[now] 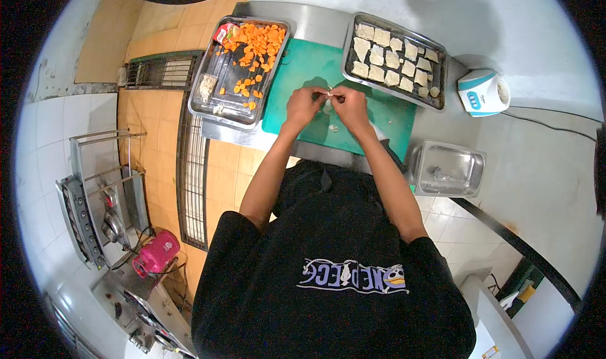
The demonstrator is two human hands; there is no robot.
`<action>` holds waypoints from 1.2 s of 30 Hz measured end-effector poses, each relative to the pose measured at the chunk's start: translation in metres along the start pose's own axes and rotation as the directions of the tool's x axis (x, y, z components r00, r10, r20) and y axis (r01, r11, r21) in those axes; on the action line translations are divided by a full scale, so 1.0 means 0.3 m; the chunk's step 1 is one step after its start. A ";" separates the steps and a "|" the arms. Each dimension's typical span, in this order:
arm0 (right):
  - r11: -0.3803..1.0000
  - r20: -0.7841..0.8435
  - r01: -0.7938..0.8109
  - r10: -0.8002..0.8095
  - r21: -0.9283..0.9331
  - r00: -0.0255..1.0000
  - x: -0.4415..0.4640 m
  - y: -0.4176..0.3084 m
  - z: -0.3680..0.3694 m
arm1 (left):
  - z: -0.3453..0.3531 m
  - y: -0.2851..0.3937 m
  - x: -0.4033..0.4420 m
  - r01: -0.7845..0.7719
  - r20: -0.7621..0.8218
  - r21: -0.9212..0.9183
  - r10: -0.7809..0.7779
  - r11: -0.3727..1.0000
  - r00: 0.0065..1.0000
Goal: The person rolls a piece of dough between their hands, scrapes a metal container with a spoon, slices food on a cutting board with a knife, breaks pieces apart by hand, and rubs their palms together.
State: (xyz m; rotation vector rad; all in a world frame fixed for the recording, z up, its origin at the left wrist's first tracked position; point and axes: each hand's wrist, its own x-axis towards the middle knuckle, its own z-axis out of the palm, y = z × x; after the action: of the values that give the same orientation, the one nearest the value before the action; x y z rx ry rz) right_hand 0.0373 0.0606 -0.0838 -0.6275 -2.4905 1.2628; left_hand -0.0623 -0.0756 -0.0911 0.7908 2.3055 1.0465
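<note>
My left hand (304, 108) and my right hand (351, 110) meet over the green cutting board (291, 75), fingertips pinched together. Between them shows a small whitish piece (329, 94), too small to name. Another pale scrap (333, 129) lies on the board just below my hands. Left of the board, a metal tray (214, 110) holds orange carrot pieces (259, 40), a red packet (225, 34) and a small bag of pale bits (207, 86). At the upper right, a second tray (346, 56) carries rows of flat, pale dough-like squares (376, 56), its corner over the board.
A white and blue appliance (481, 94) with a cord stands right of the trays. Nearer me on the right is a steel basin (451, 170) with something clear inside. A pink gas cylinder (156, 253) and a stove (82, 223) are at the lower left.
</note>
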 end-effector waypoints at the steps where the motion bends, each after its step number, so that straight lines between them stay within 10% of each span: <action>1: 0.999 0.004 -0.023 0.023 0.023 1.000 0.001 -0.010 -0.006 | -0.005 0.012 0.000 0.029 -0.001 0.067 -0.029 0.997 1.000; 28: 0.978 -0.059 0.116 -0.128 -0.171 0.990 -0.107 -0.003 0.024 | 0.007 0.057 -0.053 -0.019 -0.140 0.217 0.050 0.976 0.989; 36: 1.000 -0.100 0.015 -0.012 0.027 0.995 -0.103 -0.014 0.009 | 0.001 0.065 -0.073 0.038 -0.198 0.168 -0.004 0.985 0.980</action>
State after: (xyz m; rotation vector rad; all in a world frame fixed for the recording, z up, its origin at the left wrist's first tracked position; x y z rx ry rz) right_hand 0.0620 0.0411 -0.0836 -0.6494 -2.3882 1.2282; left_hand -0.0407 -0.0796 -0.0719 0.7555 2.5944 0.9647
